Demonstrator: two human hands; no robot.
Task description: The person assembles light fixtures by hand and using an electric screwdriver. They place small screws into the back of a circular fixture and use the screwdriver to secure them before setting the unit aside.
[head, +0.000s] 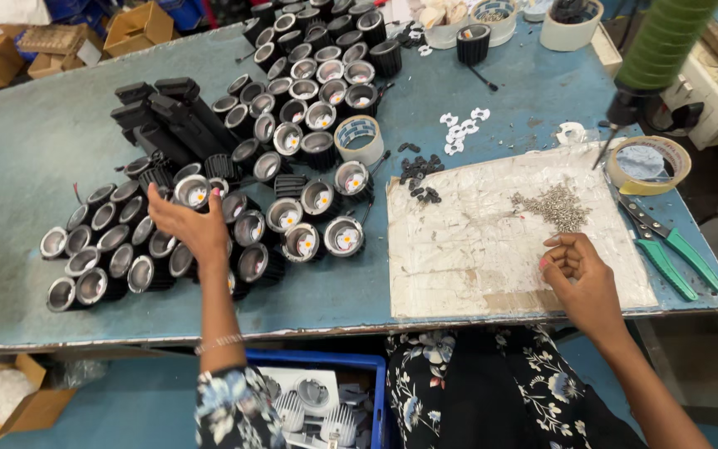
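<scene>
My left hand [191, 224] reaches over a cluster of round black lamp housings [234, 224] with silver reflectors, fingers spread and touching one housing near the cluster's left part; whether it grips one I cannot tell. My right hand [579, 278] rests on a worn white mat [475, 249], fingers curled, just below a heap of small silver screws [554, 206]. Whether a screw is pinched in its fingers is not visible.
More housings [317, 50] fill the table's back. Black rectangular parts [164, 116], tape rolls [359, 137] [648, 164], small black pieces [419, 175], white clips [459, 133], green-handled pliers [666, 249], a hanging green-coiled tool [654, 58]. A blue crate [326, 399] sits below the table edge.
</scene>
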